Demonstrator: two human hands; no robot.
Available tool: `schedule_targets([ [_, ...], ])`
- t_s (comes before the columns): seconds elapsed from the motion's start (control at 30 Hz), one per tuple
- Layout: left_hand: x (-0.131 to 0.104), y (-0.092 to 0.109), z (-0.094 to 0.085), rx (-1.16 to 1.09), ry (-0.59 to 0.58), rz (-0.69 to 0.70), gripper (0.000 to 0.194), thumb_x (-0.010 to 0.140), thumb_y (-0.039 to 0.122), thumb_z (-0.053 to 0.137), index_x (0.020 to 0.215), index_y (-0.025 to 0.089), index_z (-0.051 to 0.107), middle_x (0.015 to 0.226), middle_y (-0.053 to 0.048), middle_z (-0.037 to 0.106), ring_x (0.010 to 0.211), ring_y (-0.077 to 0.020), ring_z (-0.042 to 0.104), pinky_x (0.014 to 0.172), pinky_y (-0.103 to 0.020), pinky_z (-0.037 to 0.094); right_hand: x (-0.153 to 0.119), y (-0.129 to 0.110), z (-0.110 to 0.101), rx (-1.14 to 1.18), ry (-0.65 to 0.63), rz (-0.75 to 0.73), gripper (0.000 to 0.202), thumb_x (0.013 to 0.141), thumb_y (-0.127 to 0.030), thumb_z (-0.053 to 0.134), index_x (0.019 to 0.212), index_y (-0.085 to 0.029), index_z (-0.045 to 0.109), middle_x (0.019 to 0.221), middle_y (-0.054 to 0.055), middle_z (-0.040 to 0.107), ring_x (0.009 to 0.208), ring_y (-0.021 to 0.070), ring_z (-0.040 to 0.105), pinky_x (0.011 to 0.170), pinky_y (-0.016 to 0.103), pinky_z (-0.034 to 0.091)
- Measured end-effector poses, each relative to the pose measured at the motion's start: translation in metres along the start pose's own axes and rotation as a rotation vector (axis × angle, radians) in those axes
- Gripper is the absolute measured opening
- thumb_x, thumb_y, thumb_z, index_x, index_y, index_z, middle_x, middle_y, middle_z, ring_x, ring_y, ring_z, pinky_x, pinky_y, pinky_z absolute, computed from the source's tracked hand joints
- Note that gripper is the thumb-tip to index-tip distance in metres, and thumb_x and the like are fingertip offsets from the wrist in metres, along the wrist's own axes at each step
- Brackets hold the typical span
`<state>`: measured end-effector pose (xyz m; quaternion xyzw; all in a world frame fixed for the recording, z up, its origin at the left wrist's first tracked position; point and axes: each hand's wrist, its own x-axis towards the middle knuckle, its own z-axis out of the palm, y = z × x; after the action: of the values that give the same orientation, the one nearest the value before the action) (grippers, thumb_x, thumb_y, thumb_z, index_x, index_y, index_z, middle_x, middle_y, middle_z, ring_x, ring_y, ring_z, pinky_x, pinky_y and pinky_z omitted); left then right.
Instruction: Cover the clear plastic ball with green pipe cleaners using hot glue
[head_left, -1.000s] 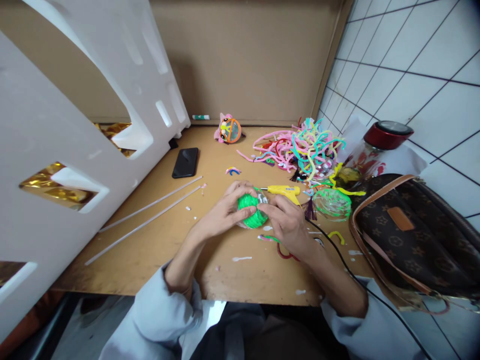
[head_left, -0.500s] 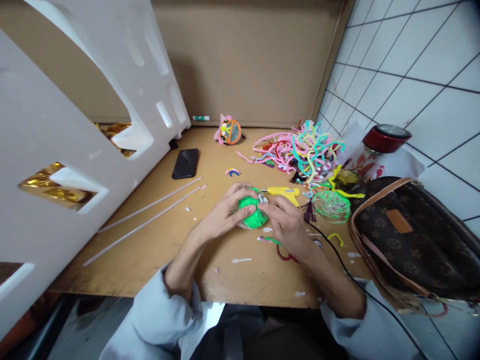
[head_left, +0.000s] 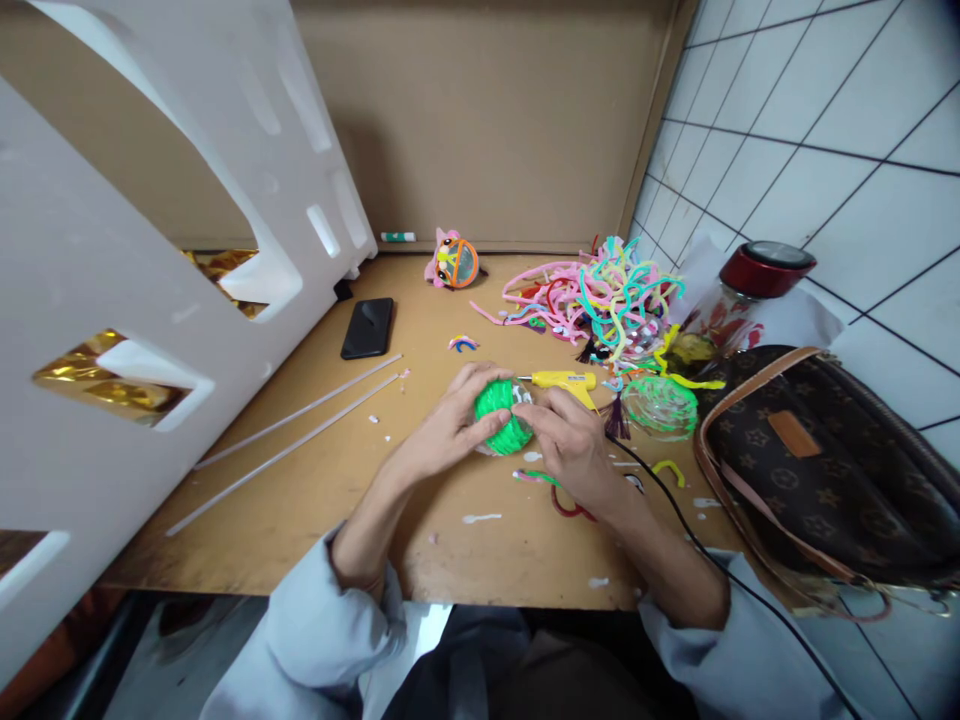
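Note:
Between my hands is a rounded clear plastic piece wrapped in bright green pipe cleaner [head_left: 500,415]. My left hand [head_left: 457,415] is curled round its left side, with the thumb along the front and the fingers over the top. At the right side, my right hand [head_left: 574,445] has its thumb and index finger pinched against the green wrapping; what lies between those fingertips is hidden. Just behind the right hand lies a yellow glue gun [head_left: 566,382]. Scissors with red handles [head_left: 570,505] lie partly under the right hand, beside a short green and pink pipe cleaner piece [head_left: 536,477].
A heap of coloured pipe cleaners [head_left: 600,300] lies at the back right, near a second green-wrapped clear piece [head_left: 660,407], a red-lidded jar [head_left: 765,270] and a brown bag [head_left: 832,470]. Leftward are a black phone [head_left: 367,328], two white sticks [head_left: 300,435] and a white panel [head_left: 187,250].
The whole view has shifted slightly. Both hands keep nearly the same hold on the green-wrapped piece, which looks turned a little.

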<state>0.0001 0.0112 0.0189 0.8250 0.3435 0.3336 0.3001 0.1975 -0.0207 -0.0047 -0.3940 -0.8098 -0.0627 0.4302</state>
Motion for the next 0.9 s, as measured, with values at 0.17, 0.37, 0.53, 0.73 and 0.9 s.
schedule_targets([
  [0.17, 0.0009, -0.001, 0.0, -0.004, -0.01, 0.017, 0.035, 0.097, 0.045, 0.051, 0.124, 0.024, 0.053, 0.128, -0.01, 0.052, 0.127, -0.0262, 0.048, 0.115, -0.047, 0.037, 0.0, 0.0001, 0.0009, 0.021, -0.016, 0.029, 0.034, 0.099, -0.015, 0.041, 0.1, -0.02, 0.074, 0.077, 0.003, 0.053, 0.072, 0.0159, 0.051, 0.065, 0.027, 0.04],
  [0.37, 0.0011, -0.0001, -0.0004, -0.022, -0.007, 0.028, 0.03, 0.097, 0.046, 0.051, 0.117, 0.024, 0.054, 0.126, -0.009, 0.052, 0.126, -0.0251, 0.048, 0.114, -0.045, 0.038, 0.0002, -0.0002, 0.0007, 0.023, -0.01, 0.019, 0.035, 0.1, -0.014, 0.038, 0.1, -0.019, 0.073, 0.077, 0.003, 0.054, 0.073, 0.0156, 0.051, 0.066, 0.026, 0.041],
  [0.53, 0.0014, -0.0009, -0.0015, -0.019, -0.015, 0.033, 0.033, 0.097, 0.05, 0.05, 0.117, 0.024, 0.055, 0.127, -0.009, 0.052, 0.126, -0.0256, 0.048, 0.114, -0.045, 0.037, 0.0007, -0.0003, 0.0003, 0.023, -0.002, 0.016, 0.034, 0.099, -0.013, 0.04, 0.098, -0.019, 0.074, 0.076, 0.003, 0.053, 0.072, 0.0156, 0.051, 0.064, 0.026, 0.04],
  [0.73, -0.0001, -0.0035, -0.0022, -0.002, -0.018, 0.045, 0.033, 0.097, 0.05, 0.05, 0.116, 0.024, 0.055, 0.129, -0.01, 0.052, 0.127, -0.0252, 0.048, 0.114, -0.044, 0.037, 0.0003, -0.0001, 0.001, 0.036, -0.009, 0.019, 0.032, 0.097, -0.013, 0.043, 0.099, -0.02, 0.074, 0.077, 0.003, 0.054, 0.072, 0.0158, 0.051, 0.064, 0.027, 0.039],
  [0.9, 0.0011, -0.0033, 0.0015, 0.006, -0.008, 0.073, 0.044, 0.085, 0.051, 0.068, 0.116, 0.023, 0.053, 0.127, -0.011, 0.051, 0.126, -0.0275, 0.049, 0.111, -0.045, 0.04, 0.0003, 0.0002, 0.001, 0.026, -0.007, 0.017, 0.033, 0.099, -0.014, 0.04, 0.098, -0.02, 0.073, 0.077, 0.003, 0.055, 0.073, 0.0156, 0.052, 0.066, 0.027, 0.041],
])
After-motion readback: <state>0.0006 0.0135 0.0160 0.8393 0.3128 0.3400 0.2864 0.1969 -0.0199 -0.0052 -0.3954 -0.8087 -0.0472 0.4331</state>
